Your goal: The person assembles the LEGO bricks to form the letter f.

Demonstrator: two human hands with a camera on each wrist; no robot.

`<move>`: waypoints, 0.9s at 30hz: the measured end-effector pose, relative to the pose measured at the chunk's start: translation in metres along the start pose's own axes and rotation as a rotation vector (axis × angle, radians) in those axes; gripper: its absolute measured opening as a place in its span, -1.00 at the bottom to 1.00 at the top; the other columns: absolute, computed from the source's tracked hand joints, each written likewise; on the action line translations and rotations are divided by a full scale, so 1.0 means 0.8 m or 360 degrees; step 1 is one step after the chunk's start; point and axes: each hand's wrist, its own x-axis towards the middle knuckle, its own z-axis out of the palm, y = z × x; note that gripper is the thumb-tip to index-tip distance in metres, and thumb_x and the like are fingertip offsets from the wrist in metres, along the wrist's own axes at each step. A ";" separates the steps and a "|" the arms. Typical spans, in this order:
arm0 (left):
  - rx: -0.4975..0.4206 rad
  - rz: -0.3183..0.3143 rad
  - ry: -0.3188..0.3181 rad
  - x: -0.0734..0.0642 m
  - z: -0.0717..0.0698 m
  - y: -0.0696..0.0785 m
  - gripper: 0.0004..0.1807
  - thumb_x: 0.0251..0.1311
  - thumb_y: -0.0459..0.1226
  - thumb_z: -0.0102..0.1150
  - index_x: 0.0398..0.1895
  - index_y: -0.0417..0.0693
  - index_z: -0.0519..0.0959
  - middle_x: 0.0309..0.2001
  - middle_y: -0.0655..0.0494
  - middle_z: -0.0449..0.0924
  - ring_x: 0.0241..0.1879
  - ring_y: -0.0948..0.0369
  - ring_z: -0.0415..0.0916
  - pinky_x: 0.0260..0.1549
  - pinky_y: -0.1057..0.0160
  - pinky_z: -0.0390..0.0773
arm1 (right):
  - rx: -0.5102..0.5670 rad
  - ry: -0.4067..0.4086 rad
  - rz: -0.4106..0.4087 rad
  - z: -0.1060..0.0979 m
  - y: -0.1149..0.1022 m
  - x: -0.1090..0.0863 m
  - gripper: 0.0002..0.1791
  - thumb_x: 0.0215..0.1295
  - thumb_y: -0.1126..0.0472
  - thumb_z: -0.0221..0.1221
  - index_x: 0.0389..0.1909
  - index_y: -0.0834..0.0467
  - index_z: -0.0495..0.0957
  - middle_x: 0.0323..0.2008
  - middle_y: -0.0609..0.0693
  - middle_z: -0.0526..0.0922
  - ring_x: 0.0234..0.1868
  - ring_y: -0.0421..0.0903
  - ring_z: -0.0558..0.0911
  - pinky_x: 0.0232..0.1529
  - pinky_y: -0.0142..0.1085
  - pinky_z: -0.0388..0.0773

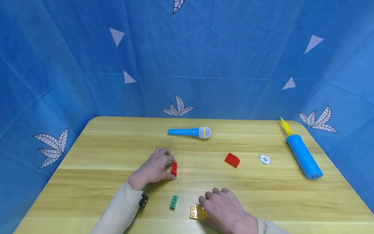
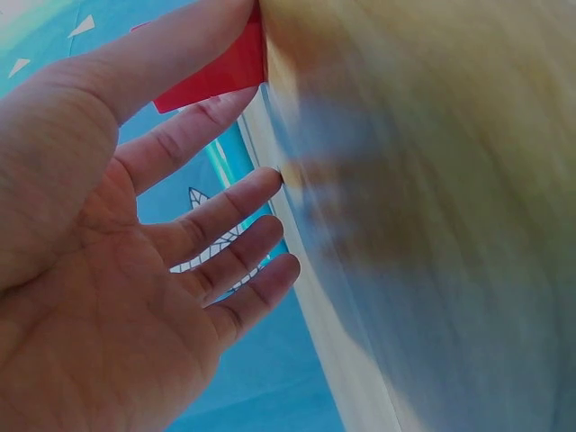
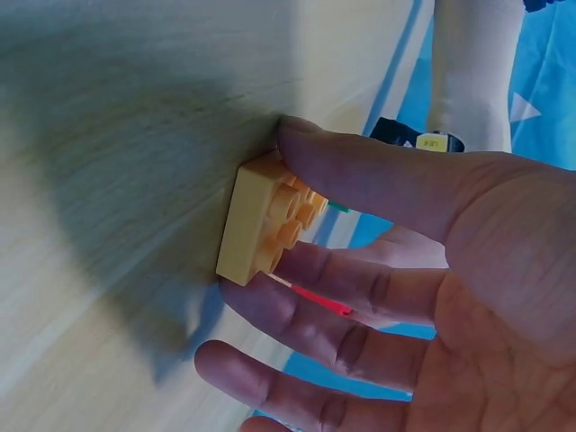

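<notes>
My left hand (image 1: 154,168) pinches a narrow red toy brick (image 1: 174,169) by its ends, thumb on the near end and index finger on the far one. In the left wrist view the other fingers spread out below the red brick (image 2: 211,76), close to the table. Nearer the front edge, my right hand (image 1: 226,208) grips a yellow studded brick (image 1: 194,212) between thumb and fingers, partly covering it. The right wrist view shows that yellow brick (image 3: 243,220) at the tabletop, studs facing the palm. Between the hands lies a small green brick (image 1: 174,201).
A second red brick (image 1: 232,160) with one curved side lies right of centre, beside a poker chip (image 1: 265,159). Toward the back is a blue toy microphone (image 1: 187,132). A blue hand pump (image 1: 304,156) with a yellow nozzle lies along the right of the wooden table (image 1: 102,143).
</notes>
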 end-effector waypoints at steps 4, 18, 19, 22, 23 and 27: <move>-0.0009 0.0002 0.0004 0.000 0.001 0.000 -0.55 -0.14 -0.11 0.61 -0.15 -0.01 0.67 -0.02 0.08 0.41 0.02 0.03 0.25 0.01 0.02 0.32 | -0.0019 -0.0003 0.0001 0.000 -0.001 0.000 -0.58 -0.05 -0.20 0.44 -0.39 -0.01 0.55 -0.54 -0.20 0.41 -0.48 -0.19 0.42 -0.49 -0.32 0.27; -0.0018 0.0010 0.0009 -0.002 0.002 -0.001 -0.54 -0.14 -0.11 0.61 -0.12 0.01 0.68 -0.04 0.09 0.41 0.02 0.04 0.25 0.00 0.03 0.31 | 0.0005 0.0127 0.0045 -0.022 0.013 0.007 -0.65 -0.03 -0.06 0.44 -0.34 0.02 0.57 -0.50 -0.16 0.41 -0.48 -0.16 0.41 -0.50 -0.33 0.26; -0.0014 0.0004 0.0010 -0.003 0.002 -0.001 -0.54 -0.15 -0.11 0.61 -0.12 0.01 0.68 -0.04 0.09 0.40 0.02 0.04 0.25 0.00 0.03 0.31 | 0.0014 0.0146 0.0045 -0.024 0.015 0.008 -0.65 -0.03 -0.06 0.44 -0.33 0.02 0.57 -0.50 -0.15 0.41 -0.48 -0.15 0.41 -0.50 -0.33 0.26; 0.0003 -0.0003 0.0013 -0.003 0.002 -0.002 -0.53 -0.16 -0.10 0.62 -0.13 0.02 0.68 -0.04 0.09 0.41 0.01 0.04 0.26 0.00 0.04 0.32 | 0.0049 0.0173 0.0061 -0.031 0.021 0.011 -0.63 -0.01 -0.06 0.44 -0.27 0.04 0.60 -0.46 -0.15 0.45 -0.46 -0.15 0.43 -0.49 -0.32 0.28; 0.0007 0.0002 0.0015 -0.003 0.002 -0.002 -0.53 -0.16 -0.10 0.62 -0.13 0.02 0.68 -0.04 0.08 0.41 0.01 0.04 0.26 -0.01 0.04 0.32 | 0.0059 0.0181 0.0076 -0.034 0.024 0.012 -0.62 -0.01 -0.07 0.44 -0.25 0.04 0.61 -0.44 -0.15 0.46 -0.45 -0.16 0.43 -0.49 -0.33 0.29; 0.0013 0.0021 0.0017 0.000 0.002 0.000 -0.52 -0.15 -0.10 0.61 -0.11 0.01 0.68 -0.04 0.07 0.42 0.01 0.04 0.26 0.01 0.03 0.32 | 0.0095 0.0293 0.0128 -0.045 0.037 0.019 -0.60 -0.04 -0.03 0.47 -0.20 0.05 0.64 -0.40 -0.14 0.52 -0.43 -0.16 0.48 -0.49 -0.32 0.34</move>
